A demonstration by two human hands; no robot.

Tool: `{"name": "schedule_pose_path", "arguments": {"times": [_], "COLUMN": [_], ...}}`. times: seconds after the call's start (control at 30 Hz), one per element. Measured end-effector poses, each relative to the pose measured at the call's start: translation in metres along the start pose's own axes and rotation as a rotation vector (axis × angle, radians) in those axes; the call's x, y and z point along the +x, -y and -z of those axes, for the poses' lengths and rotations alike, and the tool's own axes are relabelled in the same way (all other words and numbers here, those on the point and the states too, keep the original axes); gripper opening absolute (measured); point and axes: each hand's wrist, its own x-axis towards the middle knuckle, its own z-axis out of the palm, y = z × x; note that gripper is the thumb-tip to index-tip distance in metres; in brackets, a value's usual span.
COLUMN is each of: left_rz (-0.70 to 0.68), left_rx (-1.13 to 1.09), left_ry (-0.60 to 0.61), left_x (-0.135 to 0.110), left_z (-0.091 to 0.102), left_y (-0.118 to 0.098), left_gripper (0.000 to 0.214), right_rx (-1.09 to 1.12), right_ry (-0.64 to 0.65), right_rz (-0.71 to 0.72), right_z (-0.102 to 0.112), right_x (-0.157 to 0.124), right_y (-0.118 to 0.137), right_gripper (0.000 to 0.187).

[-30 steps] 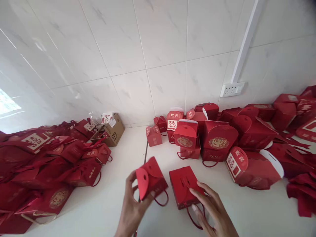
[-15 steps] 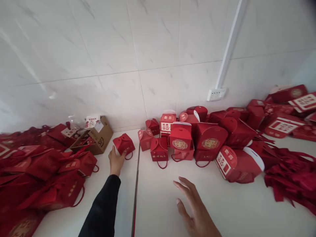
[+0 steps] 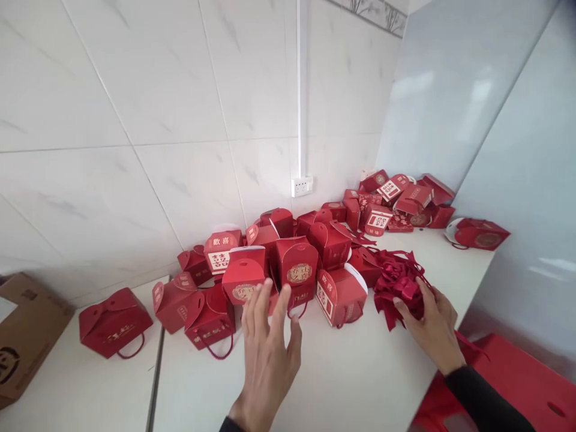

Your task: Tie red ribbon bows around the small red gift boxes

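Observation:
My left hand (image 3: 267, 348) hovers open, fingers spread, over the white counter (image 3: 351, 378), just in front of a cluster of small red gift boxes (image 3: 297, 267) with cord handles. Nearest its fingertips are a red box with a gold emblem (image 3: 245, 279) and one with a cord loop (image 3: 211, 318). My right hand (image 3: 434, 327), in a black sleeve, reaches to the right and curls its fingers into a heap of red ribbons (image 3: 398, 279) lying beside the boxes.
A lone red box (image 3: 114, 324) sits left of the counter seam, and a brown cardboard carton (image 3: 22, 336) stands at the far left. More red boxes (image 3: 396, 198) fill the back right corner under a wall socket (image 3: 301, 186). Flat red sheets (image 3: 517, 384) lie below the counter's right edge.
The view has swung right toward the corner. My left hand let go of the small box at the left and came back to the middle. My right hand moved onto the ribbon heap.

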Motion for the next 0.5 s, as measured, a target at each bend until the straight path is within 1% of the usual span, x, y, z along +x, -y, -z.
{"name": "schedule_pose_path", "arguments": {"times": [0.07,0.13,0.17,0.23,0.3,0.37,0.43,0.5], "left_rz": [0.083,0.087,0.083,0.087,0.090,0.076,0.065,0.052], "left_rx": [0.015,0.044,0.063,0.094,0.105,0.105,0.101,0.086], "left_ry": [0.044,0.158,0.241,0.388,0.468,0.488,0.501,0.519], "left_x": [0.040,0.076,0.091,0.111,0.120,0.120,0.116,0.110], "left_z": [-0.009,-0.017,-0.021,-0.029,-0.034,-0.035,-0.032,-0.027], "left_y": [-0.006,-0.005,-0.003,0.001,0.002,0.001,-0.002,-0.005], "left_gripper": [0.062,0.065,0.066,0.064,0.056,0.049,0.045,0.041], "right_rx": [0.046,0.100,0.123,0.150,0.171,0.202,0.243,0.287], "right_ry": [0.025,0.086,0.121,0.183,0.221,0.236,0.241,0.249], "right_rz": [0.049,0.111,0.137,0.148,0.101,0.040,0.007,-0.003], "right_z": [-0.002,-0.006,-0.008,-0.017,-0.028,-0.036,-0.038,-0.034], "right_x": [-0.009,-0.021,-0.026,-0.034,-0.038,-0.038,-0.037,-0.037], "right_y": [0.016,0.041,0.054,0.078,0.096,0.105,0.108,0.108], "right_gripper": [0.066,0.060,0.062,0.071,0.079,0.081,0.082,0.083]}}
